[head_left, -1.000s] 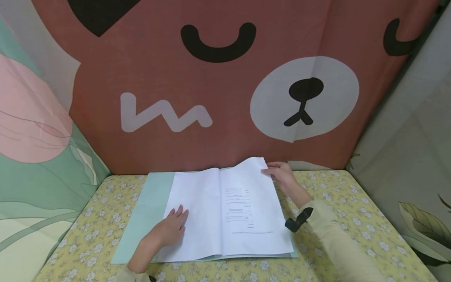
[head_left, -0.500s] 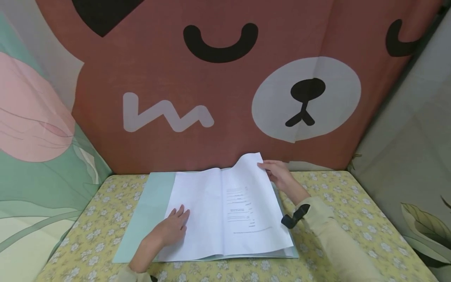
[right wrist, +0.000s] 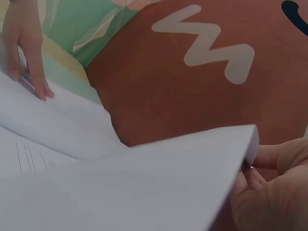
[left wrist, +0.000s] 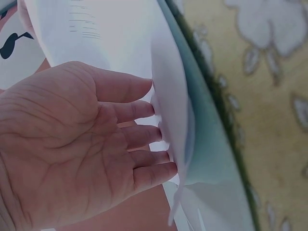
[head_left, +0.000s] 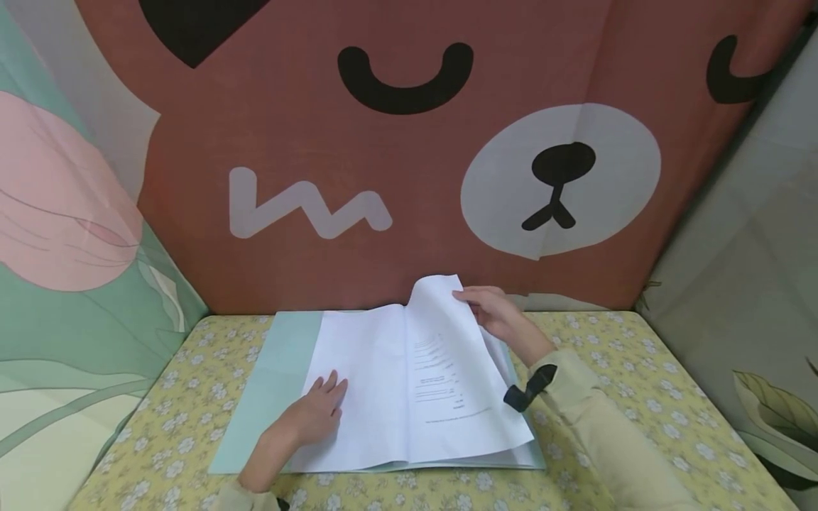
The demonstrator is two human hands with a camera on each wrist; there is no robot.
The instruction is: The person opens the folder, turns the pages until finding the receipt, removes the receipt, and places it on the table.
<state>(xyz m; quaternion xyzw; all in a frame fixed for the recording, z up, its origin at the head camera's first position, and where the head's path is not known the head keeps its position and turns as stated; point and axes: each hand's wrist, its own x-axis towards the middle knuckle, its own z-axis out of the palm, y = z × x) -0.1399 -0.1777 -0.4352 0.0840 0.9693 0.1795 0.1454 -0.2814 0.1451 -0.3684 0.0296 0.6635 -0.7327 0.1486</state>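
Observation:
A light green folder [head_left: 294, 337] lies spread on the table with white sheets in it. My left hand [head_left: 314, 413] rests on the blank left page [head_left: 367, 369], fingers extended; the left wrist view shows its fingertips against the paper [left wrist: 171, 91]. At the far right corner my right hand [head_left: 495, 312] pinches a printed sheet [head_left: 447, 397] between thumb and fingers. That sheet is lifted and bowed, its upper corner standing above the folder. In the right wrist view the thumb and fingers of the right hand [right wrist: 274, 183] meet at the sheet's raised edge [right wrist: 192, 168].
The table [head_left: 160, 419] has a yellow flowered cover. Behind its far edge hangs a brown cloth [head_left: 307, 262] with a bear's face, and patterned cloths [head_left: 77, 341] stand at both sides. More white sheets [head_left: 495, 348] lie under the raised one.
My right hand has moved left, bringing the sheet's corner up and over so the page bows more. The left hand stays in place on the left page.

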